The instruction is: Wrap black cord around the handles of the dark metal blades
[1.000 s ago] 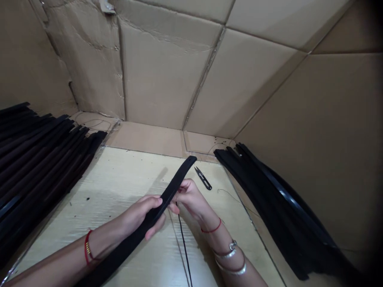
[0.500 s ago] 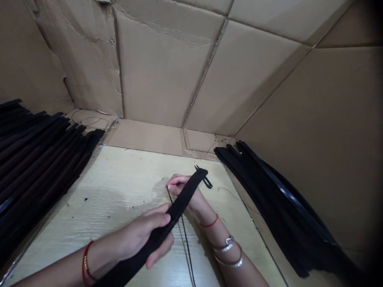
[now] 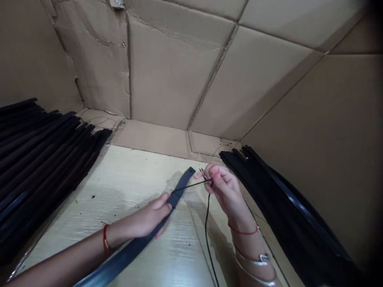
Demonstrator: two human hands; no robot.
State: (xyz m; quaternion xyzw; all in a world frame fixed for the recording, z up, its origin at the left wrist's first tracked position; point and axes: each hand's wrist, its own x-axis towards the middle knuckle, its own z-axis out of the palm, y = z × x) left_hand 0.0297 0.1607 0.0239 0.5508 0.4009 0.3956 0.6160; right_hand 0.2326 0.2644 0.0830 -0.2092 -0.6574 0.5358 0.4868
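Observation:
My left hand [image 3: 152,215] is closed round a black strap [image 3: 125,255], flat and belt-like, with a small hole near its far end. The strap slants up and away above the table, its smooth side showing. A thin black cord [image 3: 194,184] crosses the strap just beyond my left thumb and runs taut to my right hand [image 3: 220,183]. There, finger and thumb pinch the cord, while the rest of it hangs down below the hand. Dark pointed tips of thread snips [image 3: 202,171] poke out beside my right fingers; their handle is hidden.
Many black straps lie in a pile [image 3: 44,159] on the left. Another bundle of straps [image 3: 269,199] rests along the right side. Cardboard walls [image 3: 176,67] enclose the back and right of the pale table [image 3: 140,167], where dark specks and loose threads lie.
My right hand has come out from behind the strap and moved right, drawing the cord across it. The strap has turned from its dull side to its smooth side.

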